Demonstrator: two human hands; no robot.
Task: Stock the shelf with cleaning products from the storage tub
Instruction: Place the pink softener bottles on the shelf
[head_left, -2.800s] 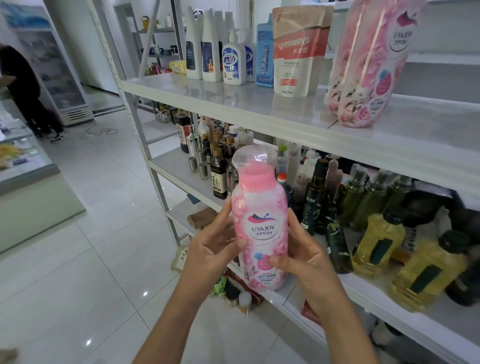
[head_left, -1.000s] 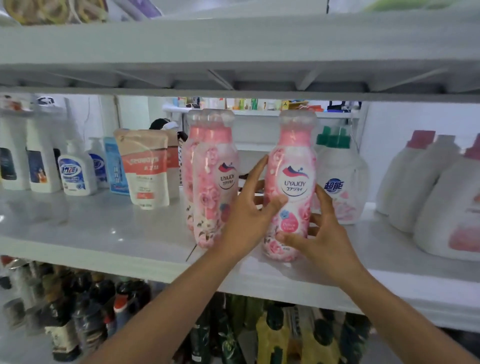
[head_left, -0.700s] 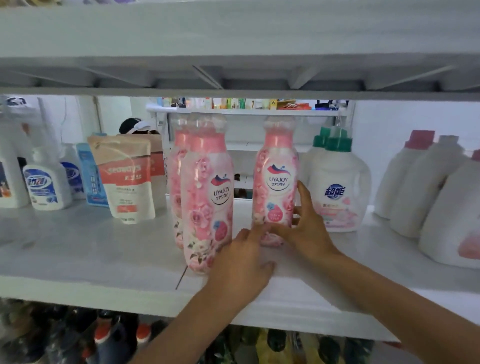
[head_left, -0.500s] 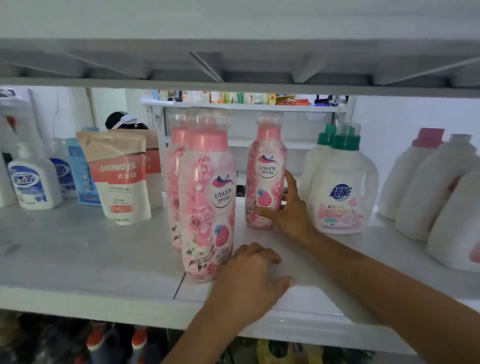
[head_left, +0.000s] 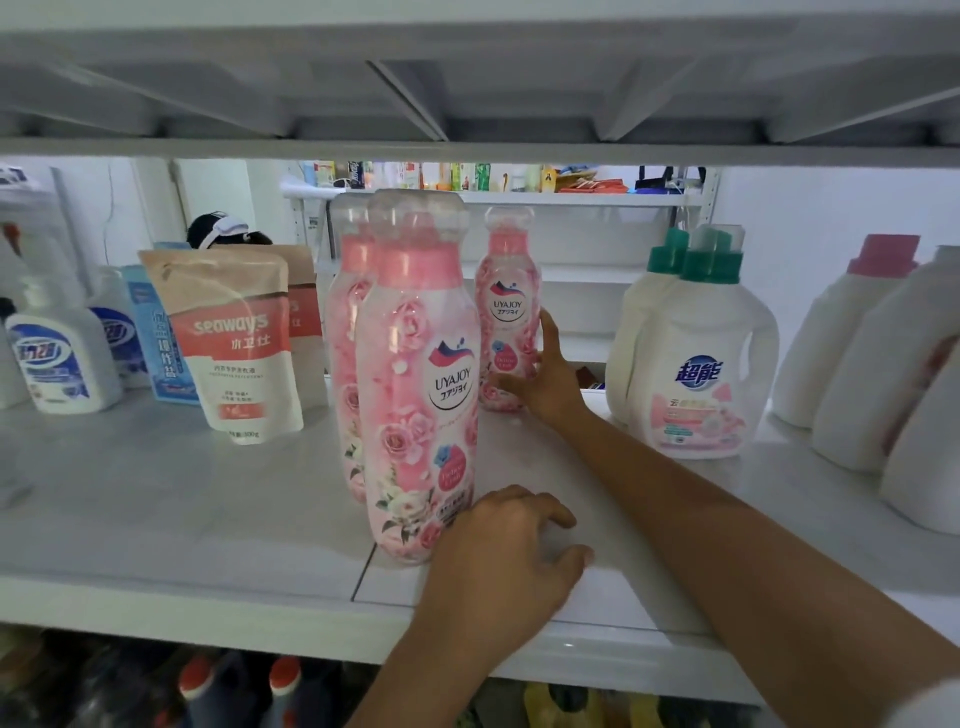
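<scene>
Pushed deeper since half a second ago, the rear UYAJOY bottle (head_left: 507, 312) now stands upright near the back of the shelf (head_left: 182, 499), and the left hand (head_left: 498, 566) has barely shifted from its spot at the front edge.

The rear bottle is pink with a rose print, a pink neck and a clear domed cap. Its oval label reads "UYAJOY" over a line of Japanese characters, with a small round pink badge below that is too small to read. Two more of the same product stand in front and to its left: the front UYAJOY bottle (head_left: 415, 395), with the same logo large and clear, and a second one (head_left: 345, 332) directly behind it, mostly hidden. Left of these, a beige and red pouch (head_left: 234, 348) reads "seaways" with Chinese characters beneath. A white pump bottle (head_left: 52, 358) carries a blue logo, blurred. To the right, a white jug (head_left: 701, 364) with a green cap bears blue Chinese characters "超能" above a pink panel.

The right hand (head_left: 550, 379) grasps the rear bottle low down, thumb across its front near the base, fingers up its right side. The left hand rests on the shelf, fingers loosely curled and holding nothing, just beside the base of the front UYAJOY bottle; whether they touch cannot be told.
</scene>
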